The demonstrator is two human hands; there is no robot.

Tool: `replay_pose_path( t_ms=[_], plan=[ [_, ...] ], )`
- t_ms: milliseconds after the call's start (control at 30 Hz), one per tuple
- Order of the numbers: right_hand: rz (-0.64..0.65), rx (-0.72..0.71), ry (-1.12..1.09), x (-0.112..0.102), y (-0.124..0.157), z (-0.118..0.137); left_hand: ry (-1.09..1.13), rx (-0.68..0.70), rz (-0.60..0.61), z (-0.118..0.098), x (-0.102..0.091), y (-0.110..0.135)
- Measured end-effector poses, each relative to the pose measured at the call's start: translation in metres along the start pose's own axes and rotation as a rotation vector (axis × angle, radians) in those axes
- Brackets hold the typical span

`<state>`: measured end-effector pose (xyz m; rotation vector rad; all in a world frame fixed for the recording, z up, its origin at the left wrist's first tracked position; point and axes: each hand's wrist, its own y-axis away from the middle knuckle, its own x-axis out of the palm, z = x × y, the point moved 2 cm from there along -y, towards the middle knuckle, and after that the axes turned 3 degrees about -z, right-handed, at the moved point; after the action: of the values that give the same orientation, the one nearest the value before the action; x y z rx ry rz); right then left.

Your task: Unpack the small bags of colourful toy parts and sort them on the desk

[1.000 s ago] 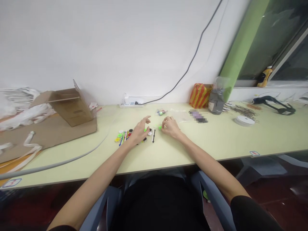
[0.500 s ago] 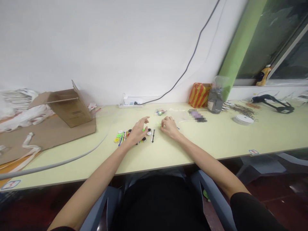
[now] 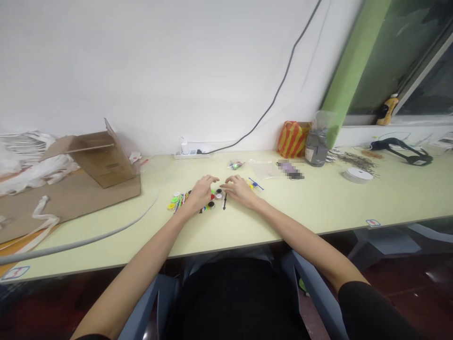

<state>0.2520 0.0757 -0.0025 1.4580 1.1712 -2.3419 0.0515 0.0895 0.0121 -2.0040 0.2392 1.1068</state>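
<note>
My left hand point(image 3: 201, 193) is over a spread of small colourful plastic parts, fingers pointing away and apart; I see nothing in it. Under and beside it are a yellow disc point(image 3: 171, 206), a green disc point(image 3: 174, 199), a red disc point(image 3: 213, 196) and black discs point(image 3: 211, 204), with thin sticks among them. My right hand point(image 3: 239, 191) is just right of these parts, its fingers stretched toward the left hand and nothing visible between them. Below its fingertips lies a thin black arrow-ended stick point(image 3: 224, 201). Beyond its knuckles rest a blue stick piece point(image 3: 255, 183) and a yellow piece point(image 3: 251, 186), partly hidden.
A clear bag of coloured parts point(image 3: 235, 164) and a flat clear bag point(image 3: 264, 168) lie farther back. Against the wall is a power strip point(image 3: 191, 154). A cardboard box point(image 3: 102, 158) stands left, a grey cable point(image 3: 106, 234) crosses the table, and a white spool point(image 3: 358, 175) sits right.
My right hand has moved left, away from the blue and yellow pieces, which now show more. My left hand has shifted slightly left, uncovering the red disc.
</note>
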Motion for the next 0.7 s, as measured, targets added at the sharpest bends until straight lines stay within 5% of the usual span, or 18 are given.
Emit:
replay_pose_path(
  t_ms=[333,700],
  plan=[
    [-0.008,-0.040,0.062,0.011,-0.010,0.004,0.048,-0.050,-0.046,0.002,0.000,-0.001],
    [-0.353,0.055,-0.340,-0.009,-0.010,0.009,0.401,-0.117,0.048,-0.016,-0.002,-0.005]
  ],
)
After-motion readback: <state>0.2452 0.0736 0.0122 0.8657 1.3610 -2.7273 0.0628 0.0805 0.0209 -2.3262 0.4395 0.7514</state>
